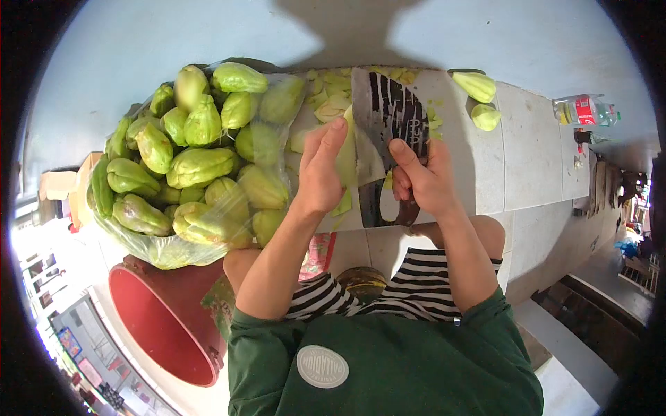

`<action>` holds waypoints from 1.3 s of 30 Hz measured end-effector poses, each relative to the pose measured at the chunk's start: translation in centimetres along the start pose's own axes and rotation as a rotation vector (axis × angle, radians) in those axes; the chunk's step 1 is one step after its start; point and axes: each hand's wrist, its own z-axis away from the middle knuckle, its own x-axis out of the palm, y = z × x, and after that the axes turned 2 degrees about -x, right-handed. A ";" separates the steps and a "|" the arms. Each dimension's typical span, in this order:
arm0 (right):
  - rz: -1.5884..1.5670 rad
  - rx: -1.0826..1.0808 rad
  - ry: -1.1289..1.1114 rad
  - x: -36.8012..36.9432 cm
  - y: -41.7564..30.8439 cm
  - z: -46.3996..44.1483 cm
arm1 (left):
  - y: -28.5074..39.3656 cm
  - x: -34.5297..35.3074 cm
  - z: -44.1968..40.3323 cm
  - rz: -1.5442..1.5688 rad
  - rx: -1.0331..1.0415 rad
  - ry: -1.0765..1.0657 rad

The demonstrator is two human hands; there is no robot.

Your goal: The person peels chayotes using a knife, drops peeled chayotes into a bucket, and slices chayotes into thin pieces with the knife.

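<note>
My right hand (424,177) is closed around the handle of a cleaver, thumb near the blade. The cleaver's broad blade (400,111) has a worn black coating with pale streaks and lettering, and it points away from me. My left hand (323,166) is raised to the left of the blade, its fingers curved around a pale green chayote piece (348,156), which is partly hidden. Beneath the cleaver lies a grey-and-black board (368,149). Green peelings and cut bits (336,83) are scattered behind my left hand.
A clear plastic bag (170,256) full of green chayotes (201,166) stands at the left. Two chayotes (475,87) lie on the tiles at the right, beyond them a plastic bottle (586,111) with a red label. A red bucket (163,326) lies tilted at lower left.
</note>
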 end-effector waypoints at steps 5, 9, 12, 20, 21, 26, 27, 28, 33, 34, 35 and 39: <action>0.011 -0.019 0.014 0.2 0.2 0.0 | -1.1 0.1 -0.7 -0.135 0.103 0.207; 0.014 0.011 0.026 0.1 0.3 -0.1 | -1.1 0.3 -0.7 -0.530 0.308 0.161; -0.067 0.037 -0.030 0.2 0.1 0.0 | -1.5 -0.3 -1.3 -0.643 0.400 0.133; -0.253 -0.148 0.107 -1.3 -0.4 0.6 | 0.5 -0.9 -1.6 0.277 -0.020 0.085; -0.190 -0.187 0.153 -1.4 -0.3 0.4 | 0.9 -1.1 -1.6 0.331 -0.025 0.044; 0.134 -0.147 0.237 -1.3 -0.3 0.3 | 0.7 -1.8 -2.0 0.475 -0.006 -0.084; 0.082 -0.141 0.226 -1.3 0.1 0.2 | 0.6 -1.9 -1.9 0.436 0.004 -0.064; 0.083 -0.143 0.224 -1.3 0.0 0.2 | 0.6 -1.9 -1.9 0.397 0.015 -0.042; 0.122 -0.113 0.229 -1.2 0.1 0.2 | 0.8 -1.8 -1.6 0.009 0.106 -0.022; 0.125 -0.115 0.228 -1.1 0.0 0.2 | 0.7 -1.6 -1.6 -0.269 0.168 0.014; 0.173 -0.096 0.228 -1.0 -0.1 0.3 | 0.6 -1.3 -1.5 -0.267 0.171 0.016; 0.212 -0.059 0.233 0.0 -0.5 0.5 | 0.6 -0.4 -1.1 -0.710 0.261 0.070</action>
